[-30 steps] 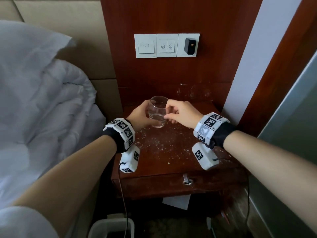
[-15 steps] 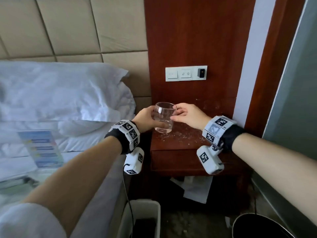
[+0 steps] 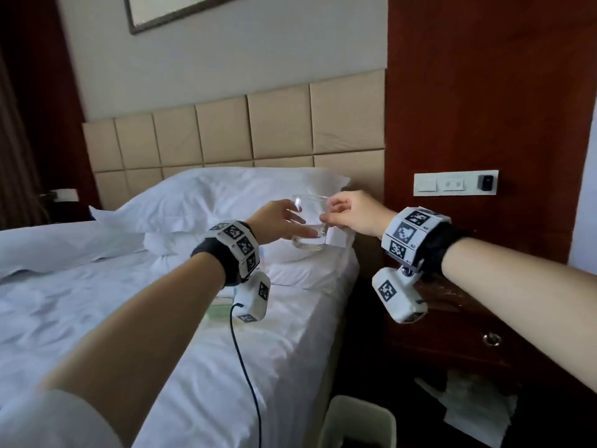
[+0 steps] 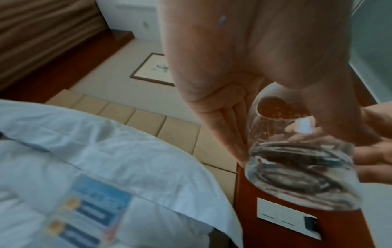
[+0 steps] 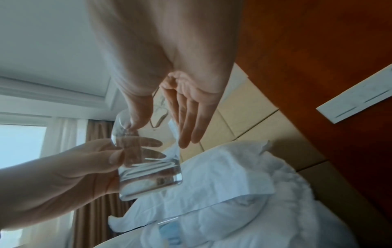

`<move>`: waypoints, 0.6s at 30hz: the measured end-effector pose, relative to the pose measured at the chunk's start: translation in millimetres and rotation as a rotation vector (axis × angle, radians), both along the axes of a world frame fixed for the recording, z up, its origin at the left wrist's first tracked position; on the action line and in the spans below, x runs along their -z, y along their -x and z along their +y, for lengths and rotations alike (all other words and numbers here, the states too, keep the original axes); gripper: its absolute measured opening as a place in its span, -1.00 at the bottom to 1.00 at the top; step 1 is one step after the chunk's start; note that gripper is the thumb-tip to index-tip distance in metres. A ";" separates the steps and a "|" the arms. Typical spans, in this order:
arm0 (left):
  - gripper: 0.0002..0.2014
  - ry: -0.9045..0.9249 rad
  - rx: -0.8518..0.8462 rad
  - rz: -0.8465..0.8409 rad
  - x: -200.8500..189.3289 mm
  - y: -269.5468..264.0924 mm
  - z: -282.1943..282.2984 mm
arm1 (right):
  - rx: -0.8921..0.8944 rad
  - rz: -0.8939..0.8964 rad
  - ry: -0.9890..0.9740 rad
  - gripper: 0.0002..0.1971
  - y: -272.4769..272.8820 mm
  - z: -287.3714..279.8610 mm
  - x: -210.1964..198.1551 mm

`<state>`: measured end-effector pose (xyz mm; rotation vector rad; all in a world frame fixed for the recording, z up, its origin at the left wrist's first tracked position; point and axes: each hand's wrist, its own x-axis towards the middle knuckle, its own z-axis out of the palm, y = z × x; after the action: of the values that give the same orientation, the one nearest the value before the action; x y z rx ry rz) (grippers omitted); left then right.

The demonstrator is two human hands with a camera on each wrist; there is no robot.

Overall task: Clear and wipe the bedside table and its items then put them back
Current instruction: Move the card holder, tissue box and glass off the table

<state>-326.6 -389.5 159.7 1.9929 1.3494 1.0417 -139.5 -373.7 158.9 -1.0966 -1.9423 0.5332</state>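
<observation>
Soft daylight, some blur

Light comes from the window (image 5: 21, 144) in the right wrist view. The left wrist view is blurry, lines bend at the edges, and the room's corners are dark.

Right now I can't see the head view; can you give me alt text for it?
Both hands hold a clear glass up over the bed's edge: the left hand wraps its side, the right hand pinches its rim. White pillows lie behind it, and the wooden bedside table stands lower right.

The clear drinking glass (image 3: 309, 223) was upright in the air above the bed's edge, left of the crumb-strewn wooden bedside table (image 3: 458, 297).
</observation>
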 end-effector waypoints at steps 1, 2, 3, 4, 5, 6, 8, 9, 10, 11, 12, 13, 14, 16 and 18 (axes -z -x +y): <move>-0.48 0.001 -0.031 -0.009 0.7 14.0 -6.2 | -0.024 -0.002 0.006 -0.59 15.1 -2.0 -0.8; -0.47 0.001 -0.059 -0.015 1.8 28.0 -12.8 | -0.049 -0.004 0.022 -0.57 30.2 -4.7 -0.8; -0.46 0.002 -0.088 -0.016 3.2 41.4 -19.2 | -0.075 -0.007 0.037 -0.53 44.4 -7.2 0.1; -0.46 0.005 -0.117 -0.016 4.8 54.5 -25.8 | -0.098 -0.011 0.047 -0.51 58.3 -9.5 1.7; -0.46 0.012 -0.141 -0.019 7.2 66.9 -31.8 | -0.124 -0.015 0.051 -0.50 71.2 -12.3 4.1; -0.46 0.023 -0.166 -0.022 10.2 78.6 -37.5 | -0.147 -0.023 0.050 -0.49 83.7 -15.4 7.5; -0.45 0.054 -0.208 -0.019 19.2 100.2 -46.2 | -0.178 -0.053 0.060 -0.47 107.3 -19.5 16.5; -0.43 0.073 -0.228 -0.014 25.9 111.2 -49.2 | -0.188 -0.075 0.067 -0.47 118.9 -21.9 22.9; -0.42 0.090 -0.244 -0.007 32.2 119.3 -51.5 | -0.196 -0.097 0.075 -0.46 127.7 -24.5 29.2; -0.41 0.110 -0.266 0.002 40.5 130.8 -54.0 | -0.212 -0.110 0.082 -0.46 138.8 -27.2 36.8; -0.41 0.129 -0.280 0.012 47.5 139.1 -55.4 | -0.220 -0.118 0.087 -0.49 146.6 -29.7 43.3; -0.40 0.150 -0.299 0.016 55.4 149.4 -56.6 | -0.235 -0.127 0.085 -0.52 155.8 -31.5 50.9; -0.39 0.170 -0.313 0.016 62.4 158.0 -57.7 | -0.238 -0.139 0.092 -0.54 164.1 -32.0 57.9; -0.41 0.213 -0.327 -0.002 75.1 172.8 -58.8 | -0.244 -0.155 0.114 -0.58 179.8 -30.3 72.6; -0.45 0.262 -0.337 -0.021 87.6 183.9 -59.3 | -0.261 -0.158 0.120 -0.60 194.3 -27.0 86.7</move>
<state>-510.5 -448.7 72.1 1.5951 1.7530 0.9648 -333.8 -400.7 72.2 -0.9883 -2.2334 0.7311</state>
